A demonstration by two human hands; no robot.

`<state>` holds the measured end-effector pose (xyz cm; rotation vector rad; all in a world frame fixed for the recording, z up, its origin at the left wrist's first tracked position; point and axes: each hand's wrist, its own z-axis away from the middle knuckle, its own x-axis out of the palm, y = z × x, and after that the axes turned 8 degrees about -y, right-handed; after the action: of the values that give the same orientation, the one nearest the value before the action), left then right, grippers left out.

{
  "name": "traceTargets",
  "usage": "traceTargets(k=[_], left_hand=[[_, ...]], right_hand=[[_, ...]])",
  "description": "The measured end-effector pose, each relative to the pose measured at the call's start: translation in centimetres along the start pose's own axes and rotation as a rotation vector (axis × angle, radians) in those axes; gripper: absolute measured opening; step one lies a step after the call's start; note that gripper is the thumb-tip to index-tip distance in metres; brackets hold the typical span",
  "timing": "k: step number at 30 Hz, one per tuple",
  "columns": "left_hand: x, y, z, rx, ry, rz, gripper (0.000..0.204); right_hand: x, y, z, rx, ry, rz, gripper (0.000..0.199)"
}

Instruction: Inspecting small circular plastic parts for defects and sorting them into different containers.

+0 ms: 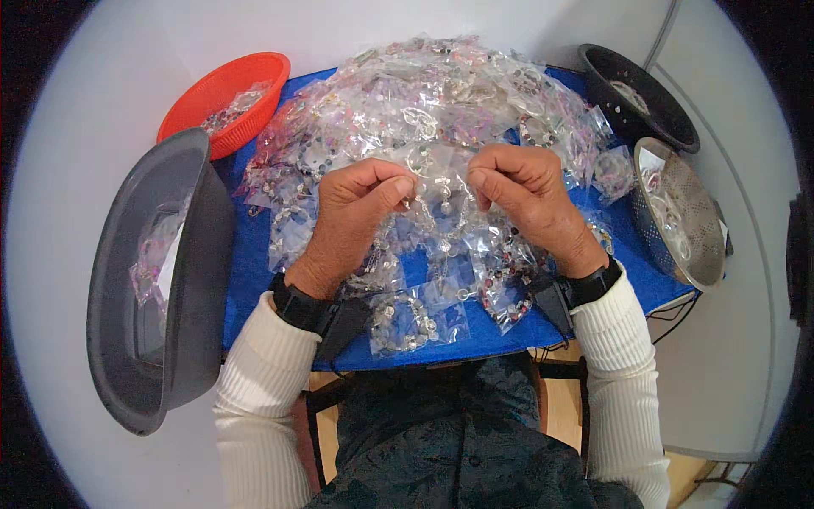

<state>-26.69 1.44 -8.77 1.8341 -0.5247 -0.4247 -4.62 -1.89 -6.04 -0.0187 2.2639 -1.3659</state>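
My left hand (366,205) and my right hand (527,193) are raised over the middle of the table, thumbs and fingertips pinched, a short gap between them. A silver charm bracelet (445,195) shows in that gap, its small pendants pointing down, and its ends seem to be in my fingertips. Clear plastic behind it blurs its outline. Around and below my hands lie many small clear bags of beaded bracelets. One bag with a pale beaded bracelet (403,324) lies near the front edge, and another with dark red beads (506,297) is by my right wrist.
The large heap of bagged jewellery (424,93) covers the back of the blue-covered table (339,360). On the left stand a red basket (270,106) and a deep grey tub (199,254). A black basket (670,123) and a metal colander (708,254) stand on the right, holding bagged pieces.
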Motion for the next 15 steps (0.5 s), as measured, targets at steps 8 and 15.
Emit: traceTargets(k=[8,15], left_hand=[[0.38,0.08,-0.04,-0.02,0.009,0.001,0.009],[0.13,0.17,0.01,0.018,0.018,-0.058,0.008]], right_hand=[[0.06,0.36,0.06,0.005,0.053,-0.041,0.015],[0.32,0.79,-0.19,-0.029,0.055,-0.068,0.018]])
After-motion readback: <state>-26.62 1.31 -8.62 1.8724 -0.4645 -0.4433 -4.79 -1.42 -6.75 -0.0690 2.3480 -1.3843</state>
